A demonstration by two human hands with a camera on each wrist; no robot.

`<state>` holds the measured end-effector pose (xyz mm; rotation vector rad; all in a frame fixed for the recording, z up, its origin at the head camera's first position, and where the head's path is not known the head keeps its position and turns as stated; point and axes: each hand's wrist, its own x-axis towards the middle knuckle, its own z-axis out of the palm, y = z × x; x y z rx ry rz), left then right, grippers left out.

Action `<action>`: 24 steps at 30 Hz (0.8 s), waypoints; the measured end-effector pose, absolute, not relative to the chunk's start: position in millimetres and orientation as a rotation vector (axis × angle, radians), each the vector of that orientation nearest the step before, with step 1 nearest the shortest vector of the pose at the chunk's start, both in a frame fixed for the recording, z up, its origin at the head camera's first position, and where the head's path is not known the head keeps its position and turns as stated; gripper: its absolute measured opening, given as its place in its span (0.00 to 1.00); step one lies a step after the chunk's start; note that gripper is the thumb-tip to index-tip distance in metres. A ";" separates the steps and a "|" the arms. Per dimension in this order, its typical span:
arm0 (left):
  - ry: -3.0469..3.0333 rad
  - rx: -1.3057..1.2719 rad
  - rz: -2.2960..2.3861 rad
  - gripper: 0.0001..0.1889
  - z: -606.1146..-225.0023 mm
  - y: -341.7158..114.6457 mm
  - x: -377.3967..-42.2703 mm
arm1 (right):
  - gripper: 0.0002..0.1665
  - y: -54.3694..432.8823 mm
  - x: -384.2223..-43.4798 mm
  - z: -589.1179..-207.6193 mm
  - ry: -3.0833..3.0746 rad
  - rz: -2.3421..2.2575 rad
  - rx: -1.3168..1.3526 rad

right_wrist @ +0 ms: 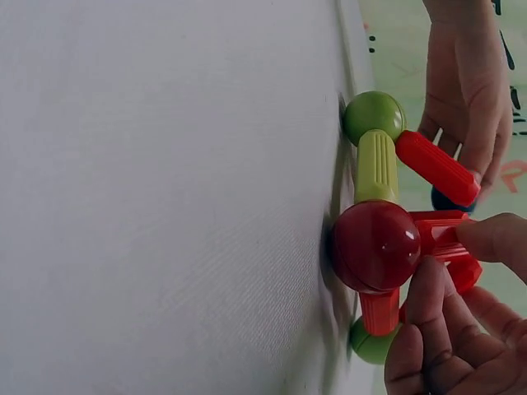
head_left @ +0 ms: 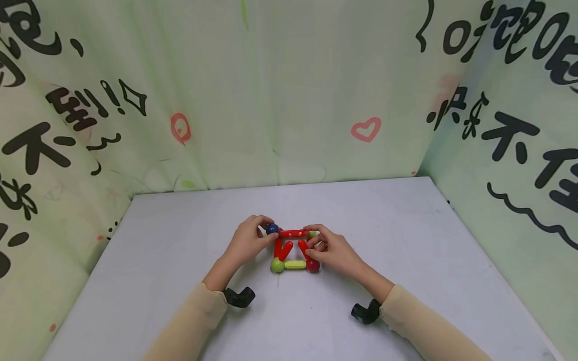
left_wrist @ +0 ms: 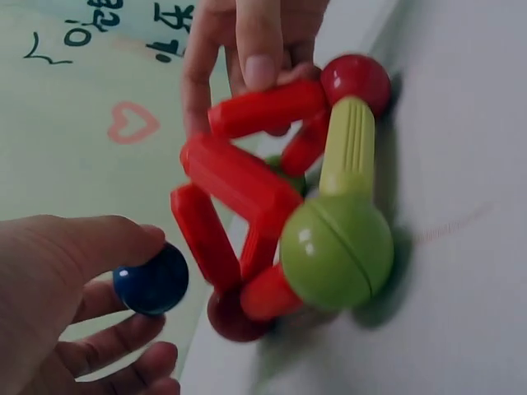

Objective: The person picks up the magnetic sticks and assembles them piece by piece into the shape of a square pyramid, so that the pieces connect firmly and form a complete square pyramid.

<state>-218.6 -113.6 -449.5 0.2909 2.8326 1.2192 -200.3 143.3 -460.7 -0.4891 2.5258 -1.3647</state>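
Note:
Between thumb and fingers my left hand [head_left: 246, 238] pinches a dark blue ball [left_wrist: 151, 280], held off the surface beside a frame of toy rods and balls. At the frame's near side, a yellow-green rod [head_left: 295, 264] joins a green ball [head_left: 277, 265] to a red ball [head_left: 312, 265]. Another red ball [left_wrist: 235, 321] and a second green ball [right_wrist: 375, 341] form the far corners. Several red rods lean upward from the corners. My right hand [head_left: 334, 251] pinches the red rod [right_wrist: 440, 234] rising from the near red ball, its fingers close against that ball.
The frame stands on a white-covered table [head_left: 180, 321]. Pale green curtains [head_left: 280, 100] with dark lettering and a pink heart [head_left: 366, 130] enclose the back and sides. A black wrist camera mount [head_left: 240, 297] sits at the left wrist, another mount [head_left: 366, 312] at the right.

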 end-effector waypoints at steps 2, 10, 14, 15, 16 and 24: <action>2.815 0.341 1.292 0.19 -448.0 -107.7 -217.1 | 0.32 142.9 -200.4 -461.4 2.525 -1.361 -0.486; 2.696 0.616 1.440 0.21 -447.5 -89.5 -212.7 | 0.36 142.7 -200.9 -462.1 2.520 -1.357 -0.519; 2.695 0.669 1.371 0.22 -449.2 -89.2 -209.3 | 0.40 141.5 -201.8 -462.0 2.506 -1.347 -0.542; 2.696 0.673 1.352 0.22 -449.8 -90.1 -208.8 | 0.41 141.0 -202.1 -462.2 2.505 -1.345 -0.549; 2.689 0.676 1.341 0.23 -450.1 -91.2 -208.4 | 0.40 140.4 -202.3 -462.1 2.503 -1.343 -0.543; 2.566 0.682 1.355 0.29 -456.5 -97.7 -209.7 | 0.35 138.3 -201.4 -462.0 2.528 -1.363 -0.586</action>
